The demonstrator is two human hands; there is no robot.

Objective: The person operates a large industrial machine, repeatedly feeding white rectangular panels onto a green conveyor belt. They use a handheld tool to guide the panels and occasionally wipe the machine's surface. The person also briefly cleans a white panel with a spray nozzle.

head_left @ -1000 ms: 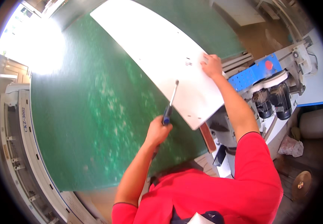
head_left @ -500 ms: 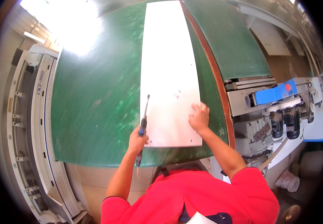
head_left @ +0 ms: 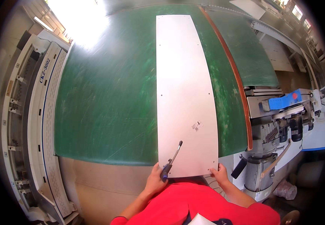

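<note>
A long white panel (head_left: 183,75) with small holes along its sides lies lengthwise on the green table (head_left: 106,108). Its near end juts past the table's front edge, close to my body. My left hand (head_left: 155,180) is closed at the panel's near left corner. In it is an air blow gun (head_left: 166,171), dark with some blue, its thin metal nozzle slanting over the panel. With thumb on top, my right hand (head_left: 219,175) pinches the near right corner; the fingers beneath are hidden. A small printed label (head_left: 197,126) sits on the panel's near half.
At the left stands a long white machine frame (head_left: 44,123). A brown strip (head_left: 233,71) edges the table's right side. Beyond it are a blue machine part (head_left: 284,100) and a grey ribbed motor (head_left: 258,174). A plastic bag (head_left: 285,189) lies at lower right.
The panel has come toward me, its near end now over the front edge. My right hand moved from its right side to the near corner; my left hand went to the left corner.
</note>
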